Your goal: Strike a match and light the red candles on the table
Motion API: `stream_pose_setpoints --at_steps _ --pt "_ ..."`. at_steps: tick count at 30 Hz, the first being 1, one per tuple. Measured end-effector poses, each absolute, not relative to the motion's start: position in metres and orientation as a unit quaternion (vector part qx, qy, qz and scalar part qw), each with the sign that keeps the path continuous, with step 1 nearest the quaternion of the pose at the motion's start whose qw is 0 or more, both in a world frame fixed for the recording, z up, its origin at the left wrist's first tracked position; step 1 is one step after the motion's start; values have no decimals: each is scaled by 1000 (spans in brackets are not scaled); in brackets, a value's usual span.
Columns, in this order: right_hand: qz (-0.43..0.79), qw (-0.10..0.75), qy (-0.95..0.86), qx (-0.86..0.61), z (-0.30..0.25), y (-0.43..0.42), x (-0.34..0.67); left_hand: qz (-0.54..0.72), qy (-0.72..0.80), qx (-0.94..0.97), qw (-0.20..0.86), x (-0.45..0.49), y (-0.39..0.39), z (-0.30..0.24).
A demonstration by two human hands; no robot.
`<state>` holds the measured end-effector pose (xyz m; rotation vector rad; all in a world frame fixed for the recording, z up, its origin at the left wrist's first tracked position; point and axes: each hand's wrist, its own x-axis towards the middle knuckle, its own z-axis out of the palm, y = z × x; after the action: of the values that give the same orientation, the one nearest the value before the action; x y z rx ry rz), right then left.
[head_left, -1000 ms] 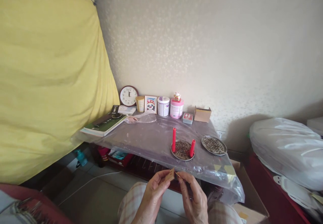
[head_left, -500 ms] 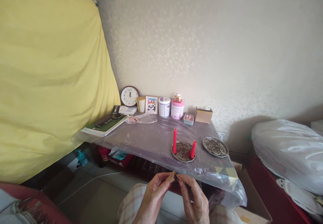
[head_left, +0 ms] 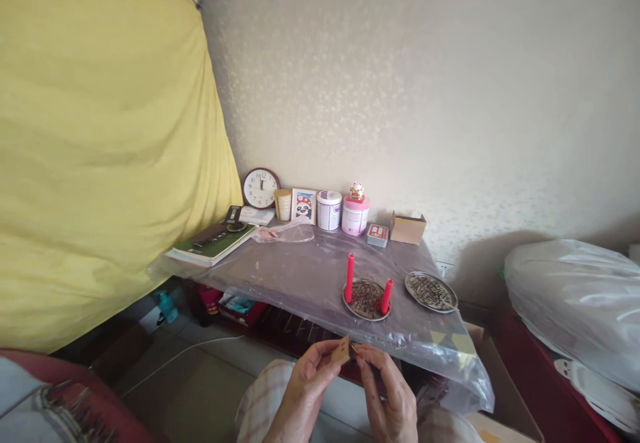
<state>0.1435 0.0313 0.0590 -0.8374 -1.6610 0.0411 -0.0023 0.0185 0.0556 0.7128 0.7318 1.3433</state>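
Note:
My left hand (head_left: 311, 384) is closed on a small tan matchbox (head_left: 341, 350), its dark side facing right. Close against that side, my right hand (head_left: 384, 390) pinches a thin matchstick (head_left: 354, 348), most of it hidden by the fingers. Beyond the hands, a tall red candle (head_left: 349, 279) and a shorter, slightly leaning red candle (head_left: 387, 296) stand on a round metal plate (head_left: 367, 318) strewn with dark bits. No flame shows on either candle.
A plastic-covered table (head_left: 295, 276) fills the middle. A second plate (head_left: 431, 292) of dark bits lies right of the candles. Along the wall stand a clock (head_left: 261, 188), tins (head_left: 329, 211) and a cardboard box (head_left: 408, 228). A book (head_left: 213, 243) lies at the left.
The matchbox has turned slightly, showing more of its tan face. The right fingers stay close to its edge. The whole view has shifted a little.

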Motion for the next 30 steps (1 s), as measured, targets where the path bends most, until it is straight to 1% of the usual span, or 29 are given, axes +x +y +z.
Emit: stream_pose_setpoints --at_steps 8,23,27,29,30 --pt "17 594 -718 -362 58 32 145 598 321 312 665 -1 22 45" --pt "-32 575 -729 -370 60 40 148 606 333 267 671 0 19 62" --pt "-29 597 -704 -383 75 31 151 609 356 247 664 -1 18 70" --pt "-24 617 -701 -356 78 27 151 612 363 237 661 -2 18 74" --pt "-24 614 -711 -342 76 27 151 614 361 239 660 -2 18 76"
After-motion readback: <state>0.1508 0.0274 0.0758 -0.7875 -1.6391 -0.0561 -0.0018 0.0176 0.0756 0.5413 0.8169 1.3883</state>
